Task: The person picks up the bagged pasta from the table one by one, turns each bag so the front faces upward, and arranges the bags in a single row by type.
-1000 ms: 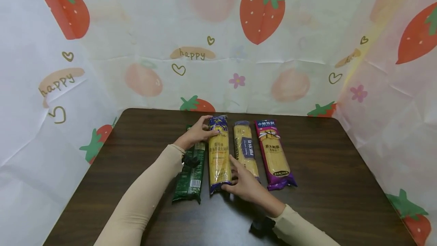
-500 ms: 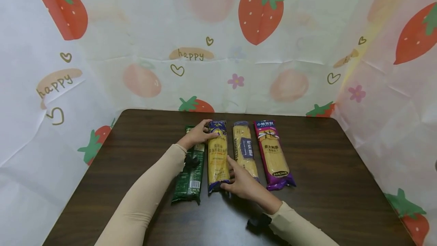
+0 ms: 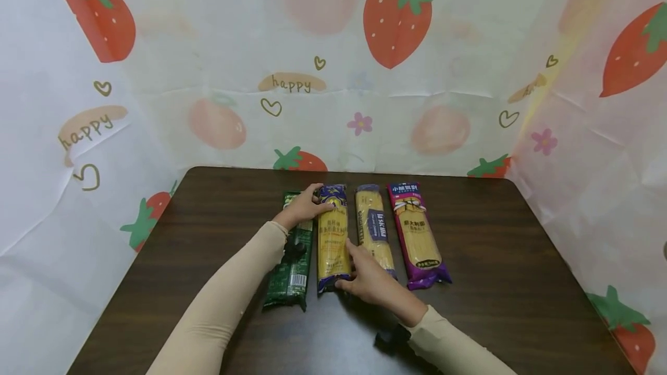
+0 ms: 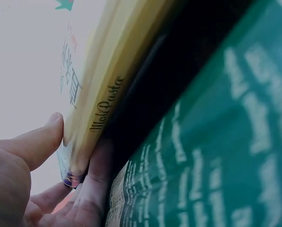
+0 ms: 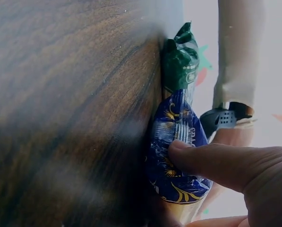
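Observation:
Both hands hold a clear pack of spaghetti [image 3: 333, 247] with dark blue ends, lying lengthwise in front of me. My left hand [image 3: 304, 207] grips its far end; in the left wrist view the thumb is on the printed face and the fingers [image 4: 96, 175] reach along the side and under it. At the near end, my right hand [image 3: 372, 279] holds the pack's right side. The right wrist view shows the right thumb [image 5: 192, 156] pressing the crinkled blue end. A green pack [image 3: 289, 282] lies just left, partly covered by the left hand and wrist.
To the right lie a spaghetti pack with a blue label [image 3: 377, 225], partly behind the right hand, and a pink and purple pasta pack [image 3: 417, 230]. The dark wooden table [image 3: 495, 259] meets a strawberry-printed sheet [image 3: 323, 126] at the back and sides.
The far end of the held spaghetti pack has come down toward the table, the left hand with it. In the last half second both hands have hardly moved.

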A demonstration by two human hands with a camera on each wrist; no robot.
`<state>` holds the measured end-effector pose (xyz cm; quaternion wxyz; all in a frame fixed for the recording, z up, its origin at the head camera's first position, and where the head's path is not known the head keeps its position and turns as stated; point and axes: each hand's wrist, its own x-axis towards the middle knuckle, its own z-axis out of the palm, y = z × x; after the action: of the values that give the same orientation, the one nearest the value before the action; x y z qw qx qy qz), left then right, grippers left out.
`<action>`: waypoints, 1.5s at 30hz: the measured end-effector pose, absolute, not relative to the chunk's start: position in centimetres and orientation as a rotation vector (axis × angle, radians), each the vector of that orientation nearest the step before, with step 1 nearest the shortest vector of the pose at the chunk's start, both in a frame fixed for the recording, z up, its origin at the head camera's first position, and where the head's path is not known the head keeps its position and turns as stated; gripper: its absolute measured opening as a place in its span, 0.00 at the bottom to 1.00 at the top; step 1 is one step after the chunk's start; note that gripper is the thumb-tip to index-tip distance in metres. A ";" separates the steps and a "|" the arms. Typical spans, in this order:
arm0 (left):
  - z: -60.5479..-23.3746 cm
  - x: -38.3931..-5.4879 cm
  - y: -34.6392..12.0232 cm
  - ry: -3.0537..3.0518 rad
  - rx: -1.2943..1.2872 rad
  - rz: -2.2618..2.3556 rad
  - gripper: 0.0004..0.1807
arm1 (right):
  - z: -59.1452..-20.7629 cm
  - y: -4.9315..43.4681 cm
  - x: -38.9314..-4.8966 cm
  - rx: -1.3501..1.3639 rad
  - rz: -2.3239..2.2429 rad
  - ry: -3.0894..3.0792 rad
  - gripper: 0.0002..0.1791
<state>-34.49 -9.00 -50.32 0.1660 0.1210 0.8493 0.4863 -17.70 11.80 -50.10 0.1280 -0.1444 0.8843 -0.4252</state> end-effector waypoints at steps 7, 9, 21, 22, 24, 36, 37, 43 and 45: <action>-49.6 -34.3 -9.5 2.396 0.365 1.308 0.45 | -50.3 11.5 -17.6 -0.443 -1.085 2.692 0.55; -49.2 -34.2 -9.8 2.369 0.383 1.290 0.43 | -50.4 11.5 -17.5 -0.451 -1.065 2.707 0.54; -47.5 -33.7 -11.6 2.408 0.517 1.235 0.28 | -50.5 11.4 -17.2 -0.507 -0.995 2.775 0.53; -47.5 -33.7 -11.9 2.429 0.527 1.230 0.28 | -50.5 11.4 -17.2 -0.521 -0.985 2.785 0.52; -47.6 -33.8 -12.5 2.473 0.539 1.219 0.27 | -50.4 11.4 -17.1 -0.546 -0.964 2.803 0.52; -49.0 -34.3 -15.8 2.659 0.515 1.063 0.33 | -49.1 10.6 -16.4 -0.796 -0.899 2.818 0.44; -49.2 -34.3 -16.0 2.667 0.515 1.039 0.34 | -49.1 10.4 -16.4 -0.833 -0.892 2.803 0.44; -49.9 -34.4 -16.5 2.667 0.549 0.930 0.40 | -49.3 9.3 -16.4 -0.943 -0.866 2.737 0.44; -50.0 -34.4 -16.8 2.673 0.543 0.904 0.41 | -49.3 8.9 -16.4 -0.966 -0.849 2.731 0.44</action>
<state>-34.45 -16.76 -50.03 0.1337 0.1874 0.9219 0.3116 -16.40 8.86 -49.29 0.0612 -0.3195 0.9030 -0.2807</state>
